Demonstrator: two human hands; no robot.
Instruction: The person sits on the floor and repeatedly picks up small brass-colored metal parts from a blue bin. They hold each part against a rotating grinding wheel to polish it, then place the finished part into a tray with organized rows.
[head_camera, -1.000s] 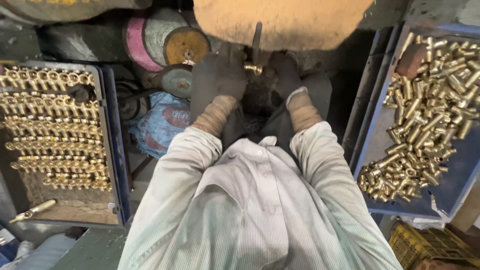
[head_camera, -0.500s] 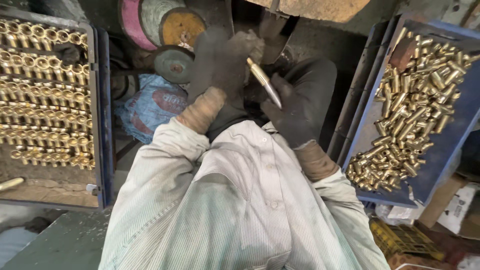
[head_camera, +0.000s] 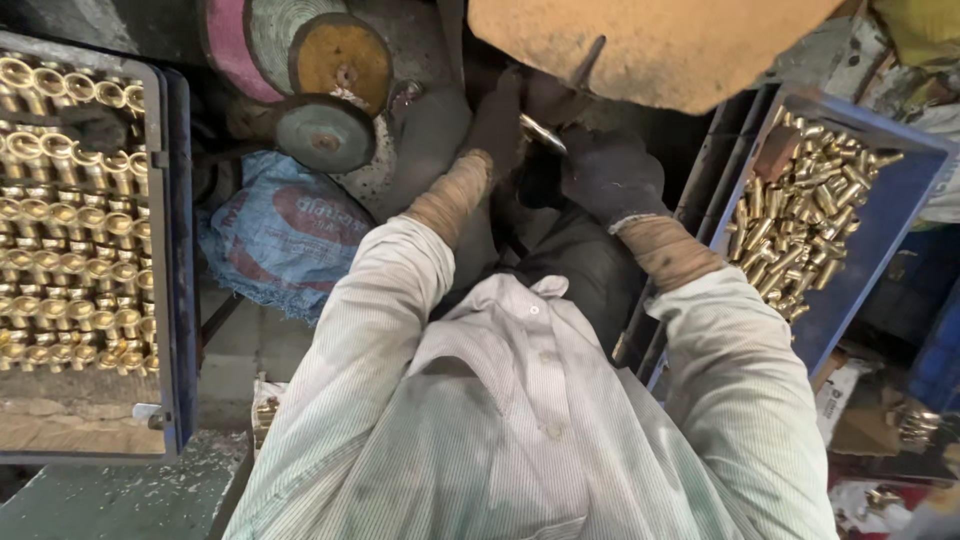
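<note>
Both hands wear dark gloves with tan cuffs. My left hand (head_camera: 500, 125) and my right hand (head_camera: 610, 175) meet around a small shiny brass piece (head_camera: 541, 133), held just under a large tan buffing wheel (head_camera: 650, 45). Each hand grips one end of the piece. A thin dark rod (head_camera: 588, 62) stands against the wheel face above the hands. My striped light shirt fills the lower middle of the view.
A blue tray (head_camera: 175, 250) on the left holds rows of brass fittings. A blue bin (head_camera: 880, 230) on the right holds several loose brass parts. Spare discs (head_camera: 325, 130) and a blue printed sack (head_camera: 285, 235) lie ahead on the left.
My right hand has come back up from near the right bin with the brass piece, and both hands now hold it beneath the wheel. The view has tilted slightly.
</note>
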